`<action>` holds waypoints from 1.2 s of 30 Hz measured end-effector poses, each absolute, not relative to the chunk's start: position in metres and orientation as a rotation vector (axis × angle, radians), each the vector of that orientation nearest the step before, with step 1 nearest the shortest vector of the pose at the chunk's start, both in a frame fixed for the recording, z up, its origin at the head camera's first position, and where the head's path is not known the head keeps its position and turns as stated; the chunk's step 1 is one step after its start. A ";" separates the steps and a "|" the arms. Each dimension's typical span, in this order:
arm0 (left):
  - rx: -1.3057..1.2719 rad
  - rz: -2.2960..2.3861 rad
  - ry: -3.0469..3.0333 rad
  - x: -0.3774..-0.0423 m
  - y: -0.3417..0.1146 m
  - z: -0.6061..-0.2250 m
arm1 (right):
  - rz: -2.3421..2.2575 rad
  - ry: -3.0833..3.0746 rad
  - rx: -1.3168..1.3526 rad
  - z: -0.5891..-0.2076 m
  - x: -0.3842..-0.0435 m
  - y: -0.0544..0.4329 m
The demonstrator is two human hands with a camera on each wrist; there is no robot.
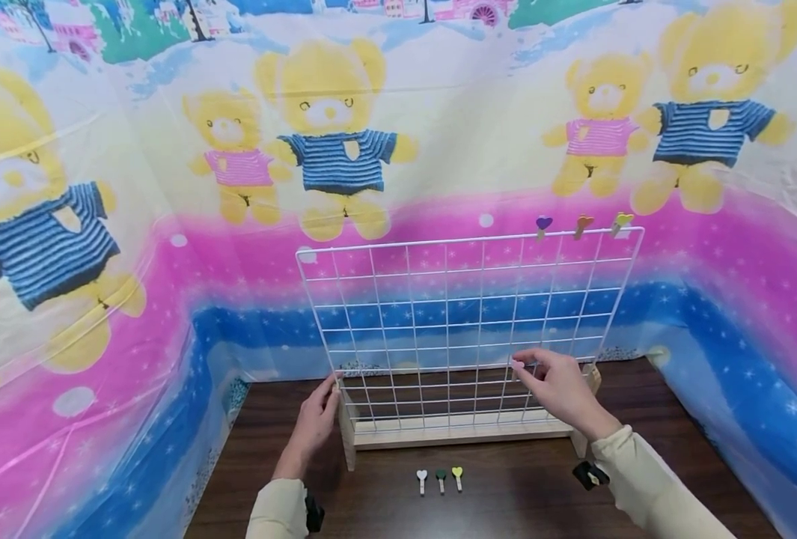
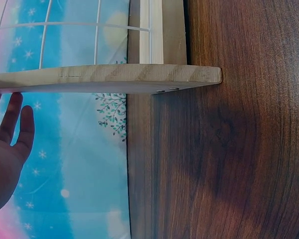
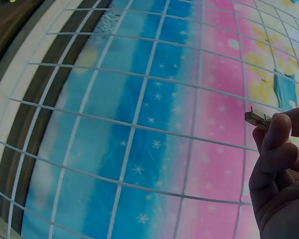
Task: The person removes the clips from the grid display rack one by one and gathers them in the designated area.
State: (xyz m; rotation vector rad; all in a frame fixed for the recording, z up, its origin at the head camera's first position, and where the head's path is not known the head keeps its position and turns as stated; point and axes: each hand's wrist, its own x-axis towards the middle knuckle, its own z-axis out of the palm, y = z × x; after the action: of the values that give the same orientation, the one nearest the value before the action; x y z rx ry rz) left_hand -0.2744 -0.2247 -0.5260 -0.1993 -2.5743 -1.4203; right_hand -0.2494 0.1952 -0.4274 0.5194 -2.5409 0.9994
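Note:
A white wire grid panel (image 1: 447,326) stands upright in a wooden base (image 1: 465,432). In front of its lower right part, my right hand (image 1: 560,385) pinches a small wooden clothespin (image 3: 257,119) between thumb and finger. The clothespin's far end points towards the grid, and the fingers hide the rest of it. My left hand (image 1: 316,419) rests its fingertips on the left wooden leg (image 2: 114,75), near the leg's top. Along the panel's top right edge sit clothespins with a purple heart (image 1: 543,223), an orange heart (image 1: 584,222) and a yellow heart (image 1: 622,220).
On the dark wooden table (image 1: 519,501), in front of the base, lie clothespins with a white heart (image 1: 421,476), a dark green heart (image 1: 441,474) and a yellow-green heart (image 1: 458,474). A bear-patterned cloth (image 1: 452,165) hangs behind the grid and down both sides.

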 end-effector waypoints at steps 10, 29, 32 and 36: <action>-0.193 -1.415 -2.568 -0.276 -0.224 -0.526 | 1.015 -2.573 0.531 -0.450 -0.250 0.189; -0.217 -1.373 -2.543 -0.276 -0.225 -0.529 | 1.007 -2.666 0.682 -0.519 -0.243 0.172; -0.208 -1.386 -2.549 -0.276 -0.225 -0.528 | 0.974 -2.652 0.734 -0.534 -0.243 0.172; -0.196 -1.403 -2.559 -0.276 -0.224 -0.527 | 0.965 -2.651 0.808 -0.551 -0.243 0.171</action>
State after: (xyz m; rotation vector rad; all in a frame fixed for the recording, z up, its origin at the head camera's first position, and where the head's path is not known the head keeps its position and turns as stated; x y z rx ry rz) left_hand -0.2764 -0.2244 -0.5268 -0.1962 -2.5591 -1.4026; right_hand -0.2429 0.1709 -0.5512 0.8079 -2.6506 0.9648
